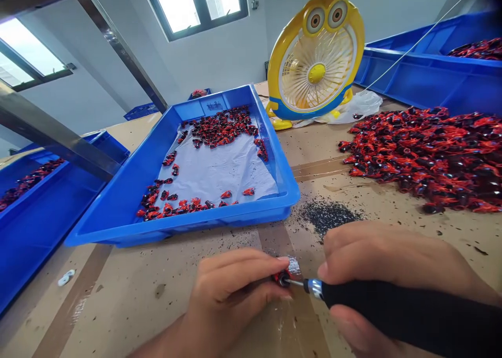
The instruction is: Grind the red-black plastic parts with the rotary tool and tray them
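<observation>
Near the bottom centre, my left hand [231, 290] pinches a small red and black part [282, 279] between thumb and fingers. My right hand [376, 264] is wrapped round a thick black handheld tool [396, 308] with a silver collar. The tool's thin metal tip points left and meets the dark round opening of the part. Beyond my left hand lies a blue tray [184, 226] lined with a white sheet, with many red and black parts in it. A large heap of similar parts [431, 154] covers the table at the right.
Black shavings [329, 216] are scattered on the brown table [129, 290] beyond my hands. A yellow fan [317, 74] stands behind the tray. Other blue trays [423, 80] are at the back right and far left [50, 211]. A metal post crosses the upper left.
</observation>
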`<state>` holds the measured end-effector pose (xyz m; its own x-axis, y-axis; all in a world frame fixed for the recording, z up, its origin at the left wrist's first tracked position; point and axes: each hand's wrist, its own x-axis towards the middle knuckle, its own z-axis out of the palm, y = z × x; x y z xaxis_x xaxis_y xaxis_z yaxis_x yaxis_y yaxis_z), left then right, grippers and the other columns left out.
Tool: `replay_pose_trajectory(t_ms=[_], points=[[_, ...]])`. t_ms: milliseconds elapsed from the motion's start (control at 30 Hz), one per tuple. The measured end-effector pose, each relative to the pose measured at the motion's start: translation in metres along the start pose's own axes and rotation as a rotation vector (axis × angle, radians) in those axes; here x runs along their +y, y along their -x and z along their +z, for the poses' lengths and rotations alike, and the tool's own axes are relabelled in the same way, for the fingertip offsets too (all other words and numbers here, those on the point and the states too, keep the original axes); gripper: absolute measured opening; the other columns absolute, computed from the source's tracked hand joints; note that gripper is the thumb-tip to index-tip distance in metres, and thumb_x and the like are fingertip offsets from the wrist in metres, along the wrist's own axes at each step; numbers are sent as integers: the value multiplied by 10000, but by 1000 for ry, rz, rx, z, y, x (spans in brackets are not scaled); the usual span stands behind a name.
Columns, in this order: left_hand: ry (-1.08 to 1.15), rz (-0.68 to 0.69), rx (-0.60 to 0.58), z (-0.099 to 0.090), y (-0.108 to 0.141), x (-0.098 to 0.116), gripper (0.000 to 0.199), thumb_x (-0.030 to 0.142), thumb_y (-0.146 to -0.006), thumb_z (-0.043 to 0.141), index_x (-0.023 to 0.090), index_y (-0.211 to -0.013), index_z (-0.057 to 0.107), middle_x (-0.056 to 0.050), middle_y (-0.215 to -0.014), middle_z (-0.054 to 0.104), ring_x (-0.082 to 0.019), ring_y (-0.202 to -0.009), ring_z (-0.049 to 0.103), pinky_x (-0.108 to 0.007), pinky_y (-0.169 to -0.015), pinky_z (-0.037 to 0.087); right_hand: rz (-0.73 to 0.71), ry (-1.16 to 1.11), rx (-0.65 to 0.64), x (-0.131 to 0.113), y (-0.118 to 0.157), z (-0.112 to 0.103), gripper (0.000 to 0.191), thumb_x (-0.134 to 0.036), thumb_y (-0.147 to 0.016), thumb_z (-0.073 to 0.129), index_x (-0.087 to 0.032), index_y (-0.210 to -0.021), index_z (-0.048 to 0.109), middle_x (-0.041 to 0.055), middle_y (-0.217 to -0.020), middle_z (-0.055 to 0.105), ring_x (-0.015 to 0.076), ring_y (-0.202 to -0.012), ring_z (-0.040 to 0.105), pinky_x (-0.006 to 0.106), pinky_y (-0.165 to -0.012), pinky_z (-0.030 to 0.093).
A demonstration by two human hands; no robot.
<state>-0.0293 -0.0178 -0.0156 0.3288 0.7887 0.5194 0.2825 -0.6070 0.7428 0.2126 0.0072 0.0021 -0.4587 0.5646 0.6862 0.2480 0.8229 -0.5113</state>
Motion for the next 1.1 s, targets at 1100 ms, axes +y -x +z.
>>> replay_pose_trajectory(t_ms=[1100], points=[[-20,3,-19,2,0,3,206,203,-938,859,169,-1141,850,-60,-919,882,-133,-752,824,-147,-740,662,-30,23,-67,2,2,3,155,-249,-924,696,-261,-1014,571,-12,-777,710,128,-600,674,266,-528,540]])
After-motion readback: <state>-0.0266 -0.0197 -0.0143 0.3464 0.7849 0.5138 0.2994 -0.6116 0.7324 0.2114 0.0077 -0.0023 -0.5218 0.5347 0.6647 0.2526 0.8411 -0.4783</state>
